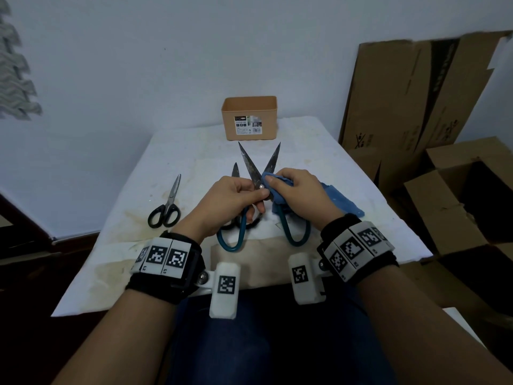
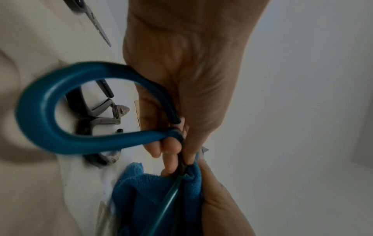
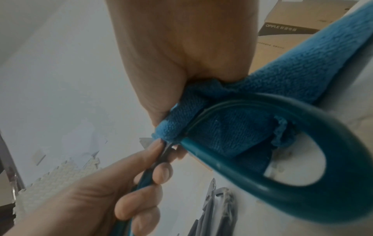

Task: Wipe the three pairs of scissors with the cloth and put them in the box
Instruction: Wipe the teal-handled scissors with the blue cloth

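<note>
Above the worktop (image 1: pixel 194 151), left hand (image 1: pixel 230 200) fingers pinch the teal-handled scissors (image 1: pixel 259 173) at the pivot, blades apart, while right hand (image 1: pixel 298 190) fingers clamp the cloth (image 1: pixel 277 187) on one blade: first wipe underway, next likely the other blade, box (image 1: pixel 249 118) waiting behind.

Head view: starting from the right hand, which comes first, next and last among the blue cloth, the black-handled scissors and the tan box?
1. Blue cloth: gripped in the right hand itself, against the teal-handled scissors.
2. Tan box: at the table's far edge, ahead of the hand.
3. Black-handled scissors: lying far over to the left, past the left hand.
</note>
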A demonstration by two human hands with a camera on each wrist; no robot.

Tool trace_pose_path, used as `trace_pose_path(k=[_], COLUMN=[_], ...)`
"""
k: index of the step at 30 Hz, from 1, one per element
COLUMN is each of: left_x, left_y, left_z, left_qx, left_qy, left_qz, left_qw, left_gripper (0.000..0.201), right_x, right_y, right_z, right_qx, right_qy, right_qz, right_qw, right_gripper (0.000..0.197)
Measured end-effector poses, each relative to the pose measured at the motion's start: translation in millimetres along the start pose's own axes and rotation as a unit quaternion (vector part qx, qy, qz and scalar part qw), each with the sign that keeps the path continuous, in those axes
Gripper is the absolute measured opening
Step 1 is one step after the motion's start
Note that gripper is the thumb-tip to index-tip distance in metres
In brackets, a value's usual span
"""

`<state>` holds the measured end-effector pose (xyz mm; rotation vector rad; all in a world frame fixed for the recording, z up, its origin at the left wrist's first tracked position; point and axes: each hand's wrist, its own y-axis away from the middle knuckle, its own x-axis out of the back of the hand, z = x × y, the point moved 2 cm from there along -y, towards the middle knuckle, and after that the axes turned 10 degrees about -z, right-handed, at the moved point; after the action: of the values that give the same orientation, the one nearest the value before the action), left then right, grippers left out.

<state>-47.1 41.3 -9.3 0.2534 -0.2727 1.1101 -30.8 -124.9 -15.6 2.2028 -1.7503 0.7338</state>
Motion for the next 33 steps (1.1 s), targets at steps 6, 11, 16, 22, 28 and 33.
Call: trace_pose_path(k=[6,11,16,22,28,33], left_x=[-1.3,-1.4,-1.0,-1.1,-2.4,-3.7], left_y=[-2.0,-4.7,-7.8,-8.4,-8.8,-8.3], left_z=[-2.9,-3.8,-0.9,3.7,2.5,3.5], left_qx=[-0.009,-0.010,-0.010,-0.013,-0.016,-0.023], left_qy=[-0.021,-0.024,-0.027,-0.038,-0.031,-0.031], left_qz=[0.022,0.028,0.035,0.033,0.030,0.030], left_qw=[1.000,0.999,0.999,0.999,0.999,0.999], left_gripper=[0.031,0.028,0.031,0.031,0.034,0.036], right_x=[2.0,-0.2,-0.2,0.5,-0.1,0.6], right_y=[-1.6,-3.6,-3.1,-2.0,-0.4,-1.4], right_z=[-3.6,-3.1,-6.5,-7.3,-7.8,-8.7], right_qx=[0.017,0.015,0.026,0.026,0.015,0.021], right_qy=[0.056,0.075,0.092,0.085,0.093,0.082], right_qz=[0.010,0.011,0.026,0.047,0.056,0.077], right_qw=[0.998,0.997,0.995,0.995,0.994,0.993], right_gripper=[0.045,0.043,0.040,0.037,0.035,0.036])
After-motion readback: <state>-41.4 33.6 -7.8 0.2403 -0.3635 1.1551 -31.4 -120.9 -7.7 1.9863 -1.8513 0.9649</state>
